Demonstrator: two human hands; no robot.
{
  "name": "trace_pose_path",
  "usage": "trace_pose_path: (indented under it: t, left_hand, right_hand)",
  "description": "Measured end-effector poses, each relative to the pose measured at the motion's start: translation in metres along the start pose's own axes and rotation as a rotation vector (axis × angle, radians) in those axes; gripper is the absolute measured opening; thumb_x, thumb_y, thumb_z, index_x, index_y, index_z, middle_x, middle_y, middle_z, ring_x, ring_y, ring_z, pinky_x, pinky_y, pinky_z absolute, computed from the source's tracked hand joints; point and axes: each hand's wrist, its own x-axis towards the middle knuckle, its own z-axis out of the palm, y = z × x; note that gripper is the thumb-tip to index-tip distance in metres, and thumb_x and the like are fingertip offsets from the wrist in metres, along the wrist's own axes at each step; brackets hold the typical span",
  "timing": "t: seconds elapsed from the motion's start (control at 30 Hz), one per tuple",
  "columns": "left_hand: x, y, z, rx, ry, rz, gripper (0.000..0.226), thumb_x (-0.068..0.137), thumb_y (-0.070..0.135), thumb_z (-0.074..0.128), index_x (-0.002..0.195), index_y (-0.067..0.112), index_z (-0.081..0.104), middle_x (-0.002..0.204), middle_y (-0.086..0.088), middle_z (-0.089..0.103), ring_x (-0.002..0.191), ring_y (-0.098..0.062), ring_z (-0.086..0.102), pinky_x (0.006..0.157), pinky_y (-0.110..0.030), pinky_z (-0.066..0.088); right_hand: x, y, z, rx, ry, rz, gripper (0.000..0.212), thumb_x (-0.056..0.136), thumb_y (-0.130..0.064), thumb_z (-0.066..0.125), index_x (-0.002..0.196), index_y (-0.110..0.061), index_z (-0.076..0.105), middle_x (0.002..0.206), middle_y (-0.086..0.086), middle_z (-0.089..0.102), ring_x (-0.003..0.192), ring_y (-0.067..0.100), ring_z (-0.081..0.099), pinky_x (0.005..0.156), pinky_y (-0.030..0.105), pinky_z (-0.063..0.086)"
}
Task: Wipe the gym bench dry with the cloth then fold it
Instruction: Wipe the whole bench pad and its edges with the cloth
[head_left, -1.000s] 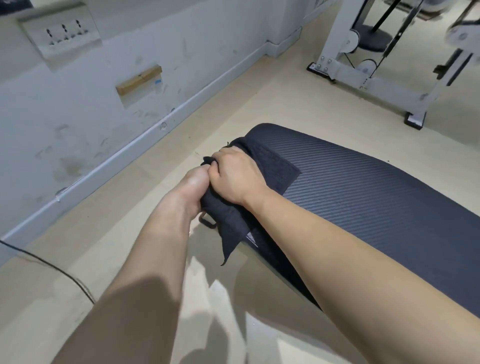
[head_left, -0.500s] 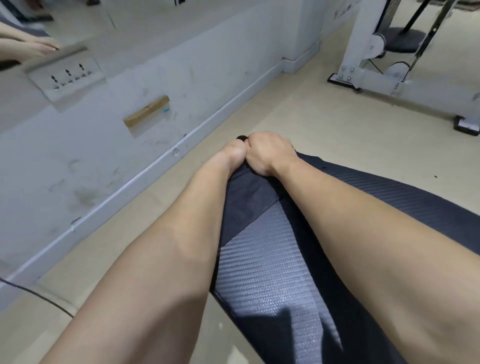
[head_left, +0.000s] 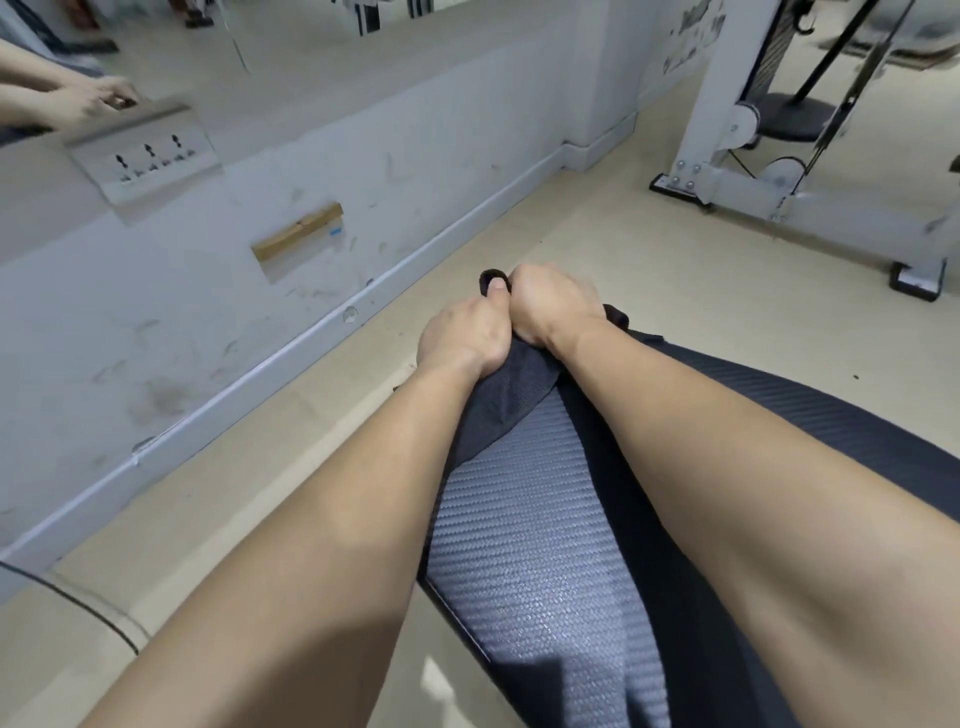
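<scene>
- Head view: a gym corner, with a pale beige floor (head_left: 597, 244) running along a scuffed white wall (head_left: 208, 322). The wall carries a steel socket plate (head_left: 143, 156) and a taped wooden patch (head_left: 298, 231), a mirror strip (head_left: 311, 31) runs above it, and the white steel frame of a weight machine (head_left: 727, 182) stands at the far right
- The slate-blue ribbed padded bench (head_left: 535, 545) runs from the lower edge of the picture away to its far end, between and under both forearms
- Change: a second ago the hands held the black woven cloth (head_left: 498, 410) at the bench's left edge, with a flap hanging over the side. Half a second ago they were already at the far end, and they are there now, with the flap drawn up onto the pad
- My reading: the wiping stroke has reached the end of the bench and the cloth is being gathered, so the fold looks near. I cannot tell whether the pad is dry
- The cloth lies bunched at the far end of the bench under both hands, with a loose flap spread back toward the camera between the wrists
- Left hand (head_left: 462, 338): fingers curled down into the cloth, thumb pressed on a small rolled tip that pokes out beyond the knuckles
- Right hand (head_left: 550, 306): a fist round the same bunch, knuckles up, touching the left hand side by side
- Both arms reach out nearly straight, the forearms converging in a V over the pad
</scene>
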Motion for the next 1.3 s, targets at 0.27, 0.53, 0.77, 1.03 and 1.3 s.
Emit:
trace_pose_path:
  t: [0.27,0.53,0.77,1.03,1.3]
  left_hand:
    - [-0.100,-0.060,-0.025,0.060,0.053,-0.074,0.054,0.106,0.028,0.009,0.130,0.007,0.053,0.122,-0.023,0.063,0.114,-0.043,0.057,0.093,-0.046,0.045]
    - [-0.109,-0.057,-0.024,-0.028,0.060,-0.276,0.050,0.104,0.019,0.012,0.145,0.007,0.038,0.129,-0.020,0.060,0.119,-0.043,0.053,0.095,-0.047,0.044]
    - [-0.018,-0.005,0.001,-0.006,0.031,-0.151,0.062,0.105,0.032,0.004,0.142,0.006,0.047,0.134,-0.019,0.059,0.124,-0.036,0.054,0.102,-0.044,0.039]
    - [0.007,0.015,0.013,0.136,0.060,0.089,0.072,0.103,0.049,0.008,0.119,0.010,0.066,0.121,-0.018,0.066,0.113,-0.037,0.059,0.092,-0.043,0.043]
    - [-0.025,0.098,0.053,0.373,-0.007,0.434,0.066,0.104,0.043,0.010,0.112,0.014,0.069,0.117,-0.012,0.069,0.110,-0.032,0.060,0.091,-0.041,0.039]
  right_hand:
    - [-0.052,-0.073,0.001,-0.224,-0.235,-0.412,0.050,0.102,-0.047,0.026,0.102,-0.019,0.067,0.121,0.015,0.068,0.110,0.032,0.060,0.092,0.038,0.039]
    - [-0.058,-0.075,0.011,-0.079,-0.227,-0.538,0.046,0.102,-0.041,0.032,0.064,-0.020,0.044,0.068,-0.002,0.046,0.082,0.032,0.052,0.071,0.036,0.039]
    - [0.008,-0.014,0.006,-0.037,-0.142,-0.293,0.038,0.103,-0.042,0.033,0.091,-0.020,0.062,0.117,0.016,0.069,0.110,0.036,0.062,0.080,0.036,0.043]
    - [0.002,0.035,-0.001,0.079,-0.192,-0.054,0.055,0.104,-0.040,0.025,0.116,-0.006,0.067,0.128,0.023,0.063,0.115,0.037,0.060,0.093,0.037,0.045]
    - [-0.081,0.122,-0.029,0.008,-0.117,0.107,0.049,0.104,-0.034,0.022,0.123,-0.014,0.062,0.133,0.019,0.061,0.118,0.038,0.058,0.085,0.036,0.040]
